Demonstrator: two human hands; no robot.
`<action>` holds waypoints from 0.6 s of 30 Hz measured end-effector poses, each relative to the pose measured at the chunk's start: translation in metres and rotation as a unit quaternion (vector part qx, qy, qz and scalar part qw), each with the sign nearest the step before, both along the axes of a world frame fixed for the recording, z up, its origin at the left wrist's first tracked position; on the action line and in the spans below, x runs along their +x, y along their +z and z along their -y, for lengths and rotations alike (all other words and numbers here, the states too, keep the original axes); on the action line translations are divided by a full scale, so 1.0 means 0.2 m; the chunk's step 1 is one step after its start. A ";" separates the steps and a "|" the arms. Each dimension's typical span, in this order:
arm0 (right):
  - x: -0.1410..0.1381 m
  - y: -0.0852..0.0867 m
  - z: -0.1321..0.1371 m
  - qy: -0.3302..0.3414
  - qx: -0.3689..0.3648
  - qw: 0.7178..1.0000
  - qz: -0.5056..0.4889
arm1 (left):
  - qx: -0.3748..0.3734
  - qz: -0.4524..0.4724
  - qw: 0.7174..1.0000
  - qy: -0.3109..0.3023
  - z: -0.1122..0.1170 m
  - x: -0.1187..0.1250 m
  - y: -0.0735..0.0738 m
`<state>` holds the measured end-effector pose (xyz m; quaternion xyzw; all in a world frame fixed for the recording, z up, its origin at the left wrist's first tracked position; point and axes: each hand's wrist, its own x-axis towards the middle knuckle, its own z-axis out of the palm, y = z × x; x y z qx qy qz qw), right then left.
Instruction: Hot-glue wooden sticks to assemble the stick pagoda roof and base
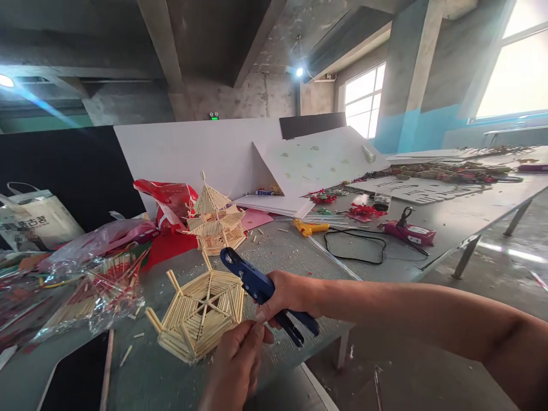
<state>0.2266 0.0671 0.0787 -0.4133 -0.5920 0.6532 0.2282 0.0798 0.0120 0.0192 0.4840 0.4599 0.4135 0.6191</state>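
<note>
My right hand (287, 297) is closed around the handles of blue cutting pliers (257, 283), whose jaws point up and left over the table. My left hand (237, 362) is low in the middle, fingers pinched together just below the pliers; what it pinches is too small to make out. Right beside both hands lies a hexagonal roof piece made of wooden sticks (199, 314). Behind it stands a small stick-built pagoda model (214, 220).
Clear bags of wooden sticks (96, 291) and red plastic bags (169, 200) lie at the left. A yellow glue gun (310, 228) with black cable, a red box (411, 233) and white foam boards (317, 160) lie further back. The grey table's edge (342, 328) runs near my right arm.
</note>
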 end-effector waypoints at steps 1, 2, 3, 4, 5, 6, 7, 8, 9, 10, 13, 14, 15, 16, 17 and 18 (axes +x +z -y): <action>0.00 0.00 0.00 0.005 -0.001 1.000 -0.001 | -0.010 0.010 1.000 -0.003 0.00 0.00 0.00; 0.01 0.00 0.00 0.005 -0.004 1.000 -0.001 | -0.025 0.025 0.999 -0.008 0.01 0.00 0.01; 0.01 0.00 0.00 0.003 -0.009 1.000 0.000 | -0.046 0.043 0.998 -0.014 0.01 0.00 0.02; 0.01 0.00 0.00 -0.003 -0.015 1.000 0.002 | -0.070 0.064 0.995 -0.023 0.01 0.00 0.03; 0.01 0.00 0.00 -0.012 -0.019 1.000 0.004 | -0.093 0.084 0.992 -0.033 0.01 0.00 0.05; 0.01 0.00 0.00 -0.020 -0.021 1.000 0.006 | -0.112 0.102 0.988 -0.040 0.01 0.00 0.06; 0.01 0.00 -0.01 -0.028 -0.019 0.999 0.008 | -0.131 0.117 0.983 -0.049 0.01 0.00 0.07; 0.01 0.00 -0.01 -0.032 -0.016 0.999 0.010 | -0.146 0.131 0.979 -0.057 0.00 -0.01 0.08; 0.00 0.00 -0.01 -0.034 -0.012 0.999 0.010 | -0.159 0.143 0.975 -0.064 0.00 -0.01 0.08; 0.00 0.00 -0.01 -0.036 -0.010 0.999 0.010 | -0.170 0.153 0.971 -0.070 0.00 -0.02 0.09; 0.00 0.02 0.00 -0.042 -0.008 0.999 0.010 | -0.185 0.177 0.964 -0.075 -0.02 -0.03 0.08; 0.00 0.02 0.00 -0.043 -0.006 0.999 0.010 | -0.187 0.181 0.963 -0.074 -0.02 -0.03 0.08; 0.00 0.02 0.00 -0.043 -0.002 0.999 0.008 | -0.190 0.183 0.962 -0.072 -0.02 -0.03 0.08; 0.00 0.03 0.01 -0.042 0.002 0.999 0.008 | -0.192 0.183 0.962 -0.070 -0.02 -0.03 0.08; 0.00 0.03 0.01 -0.042 0.007 0.999 0.008 | -0.192 0.181 0.962 -0.069 -0.02 -0.03 0.08; 0.00 0.02 0.01 -0.043 0.010 0.999 0.009 | -0.190 0.177 0.963 -0.068 -0.02 -0.02 0.09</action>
